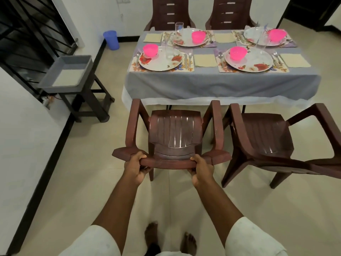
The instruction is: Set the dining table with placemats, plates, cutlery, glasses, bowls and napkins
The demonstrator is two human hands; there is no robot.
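Observation:
A brown plastic armchair (175, 133) stands in front of me, facing the dining table (221, 84). My left hand (135, 168) and my right hand (201, 171) both grip the top edge of its backrest. The table, under a grey cloth, carries several place settings. Each has a floral placemat (190, 68), a floral plate (160, 64), a pink bowl (150, 50), cutlery (190, 59), a clear glass (169, 50) and a cream napkin (205, 60).
A second brown armchair (273, 137) stands to the right, angled away from the table. Two more chairs sit at the far side. A grey tray (68, 73) rests on a dark stool at the left, near a blue bin (111, 40). My bare feet stand on tiled floor.

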